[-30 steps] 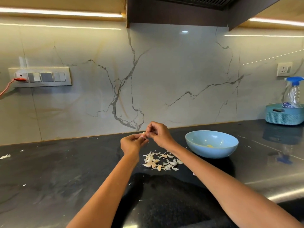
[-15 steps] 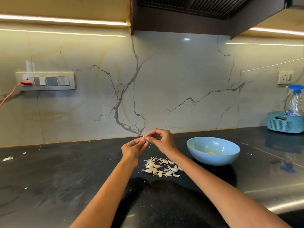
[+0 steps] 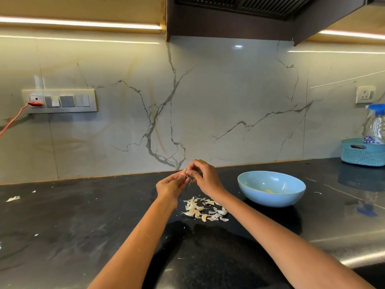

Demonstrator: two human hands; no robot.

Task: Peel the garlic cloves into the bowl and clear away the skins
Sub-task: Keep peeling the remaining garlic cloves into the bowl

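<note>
Above the skin pile, mid-counter: left hand and right hand both pinching one garlic clove, same as half a second ago. Now a thin strip of skin dangling below the fingertips, so peel probably coming loose. Bowl just right, something yellowish inside. Pile untouched; skins not yet cleared.

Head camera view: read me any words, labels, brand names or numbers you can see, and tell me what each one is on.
No text can be read.
Clear plastic spray bottle with a blue trigger, standing in the teal woven basket: dark blue label with a white mark, too blurred to read.
Grey wall switch panel: no lettering visible.
White wall socket: no lettering visible.
Light blue ceramic bowl: plain.
</note>
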